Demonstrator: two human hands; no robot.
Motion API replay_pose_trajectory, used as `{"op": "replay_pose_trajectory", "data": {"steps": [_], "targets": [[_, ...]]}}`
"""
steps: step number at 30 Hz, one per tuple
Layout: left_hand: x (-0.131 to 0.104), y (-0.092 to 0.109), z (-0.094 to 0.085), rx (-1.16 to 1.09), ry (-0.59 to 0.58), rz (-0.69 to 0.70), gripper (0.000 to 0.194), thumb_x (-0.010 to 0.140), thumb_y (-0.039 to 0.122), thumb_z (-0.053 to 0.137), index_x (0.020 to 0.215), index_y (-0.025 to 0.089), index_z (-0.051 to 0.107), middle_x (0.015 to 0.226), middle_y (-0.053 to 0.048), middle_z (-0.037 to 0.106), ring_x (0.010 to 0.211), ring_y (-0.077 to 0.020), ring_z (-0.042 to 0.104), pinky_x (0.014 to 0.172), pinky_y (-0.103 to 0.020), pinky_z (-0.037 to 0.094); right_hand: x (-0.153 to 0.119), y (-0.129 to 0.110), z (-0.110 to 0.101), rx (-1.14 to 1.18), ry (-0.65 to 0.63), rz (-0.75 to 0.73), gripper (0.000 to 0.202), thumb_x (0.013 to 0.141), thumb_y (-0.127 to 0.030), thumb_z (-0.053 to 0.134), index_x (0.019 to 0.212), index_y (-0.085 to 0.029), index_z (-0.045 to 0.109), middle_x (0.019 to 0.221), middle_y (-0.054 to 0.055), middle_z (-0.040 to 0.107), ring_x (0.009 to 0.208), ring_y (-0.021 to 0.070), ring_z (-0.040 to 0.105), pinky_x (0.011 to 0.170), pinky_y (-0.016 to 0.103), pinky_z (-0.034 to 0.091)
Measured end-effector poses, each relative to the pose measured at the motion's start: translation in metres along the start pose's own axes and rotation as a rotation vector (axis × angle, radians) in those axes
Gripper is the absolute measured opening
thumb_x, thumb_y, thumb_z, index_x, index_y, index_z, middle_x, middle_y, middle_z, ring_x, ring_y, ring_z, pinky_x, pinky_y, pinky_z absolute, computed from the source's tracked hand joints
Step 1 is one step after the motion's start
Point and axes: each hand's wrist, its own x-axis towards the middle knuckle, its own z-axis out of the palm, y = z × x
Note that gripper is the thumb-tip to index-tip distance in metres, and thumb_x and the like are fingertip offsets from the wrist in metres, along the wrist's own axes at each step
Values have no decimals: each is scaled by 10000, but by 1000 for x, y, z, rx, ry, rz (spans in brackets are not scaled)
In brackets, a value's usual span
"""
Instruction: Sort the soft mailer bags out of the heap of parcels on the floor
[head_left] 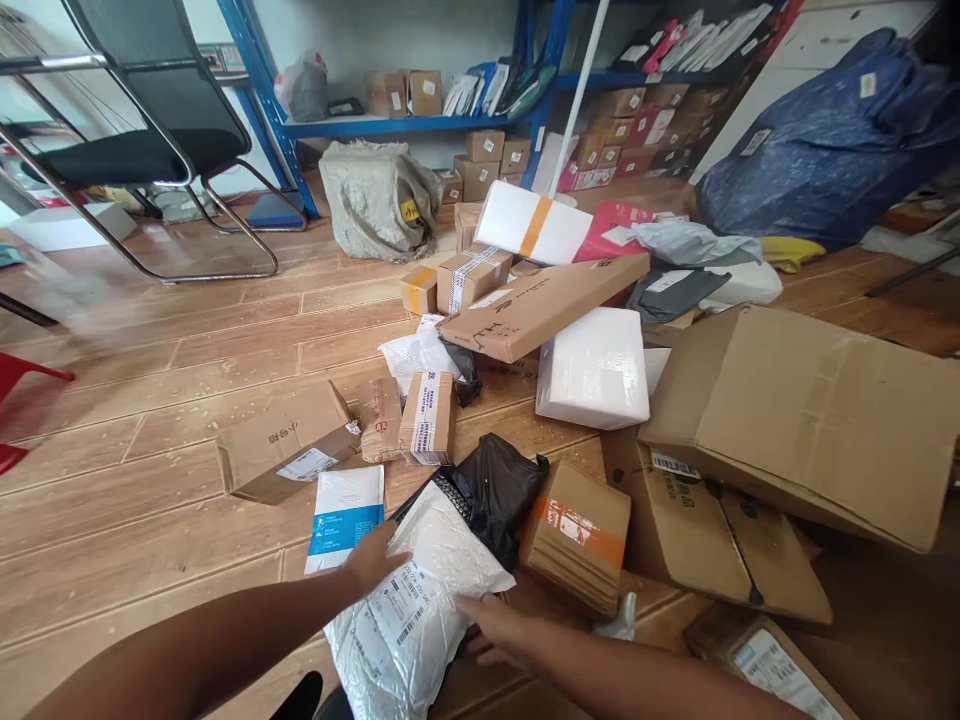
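Observation:
My left hand (376, 566) grips the left edge of a white plastic mailer bag (420, 590) with printed labels, low in the middle of the view. My right hand (501, 630) lies on the bag's right edge, fingers spread along it. A black plastic bag (499, 485) sits just behind the mailer. A white and blue flat envelope (343, 517) lies on the floor beside my left hand. A small cardboard box with orange tape (576, 535) rests right of the black bag.
Many parcels cover the wooden floor: a long flat carton (541, 305), a white padded packet (594, 368), a large open carton (810, 420). A black chair (142, 150) stands far left. Blue shelving (420, 120) and a big blue sack (832, 140) line the back.

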Motion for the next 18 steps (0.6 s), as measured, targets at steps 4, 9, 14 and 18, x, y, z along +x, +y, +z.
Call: {"op": "replay_pose_trajectory", "data": {"steps": [4, 9, 14, 18], "targets": [[13, -2, -11, 106, 67, 18, 720, 656, 436, 664, 1273, 114, 480, 1362, -192, 514, 1288, -338, 485, 1103, -425, 364, -10, -26, -13, -347, 71, -34, 378, 920, -398, 426, 1103, -137, 628, 1008, 159, 720, 787, 256, 708, 669, 366, 546], [21, 5, -47, 121, 241, -94, 564, 861, 447, 471, 1317, 120, 417, 1396, -183, 468, 1301, -306, 476, 1112, -380, 344, -32, -73, -73, -823, 400, -387, 348, 760, -196, 626, 1103, -175, 680, 1197, 155, 675, 1189, 344, 553, 1032, 471, 396], [4, -17, -69, 65, 483, -538, 777, 851, 474, 500, 1312, -93, 237, 1440, -422, 247, 1403, -564, 182, 1110, -624, 232, -10, -91, -98, -1057, 699, -451, 759, 690, -71, 652, 1421, -94, 448, 1432, 296, 469, 1333, 463, 362, 1040, 654, 305], [-5, -32, -77, -101, 339, -451, 594, 757, 351, 665, 1171, 7, 412, 1300, -357, 501, 1273, -480, 471, 1028, -500, 391, 6, -85, -100, -1091, 685, -540, 516, 786, -22, 451, 1283, -82, 576, 1242, 288, 629, 1211, 402, 496, 1012, 650, 328]]}}
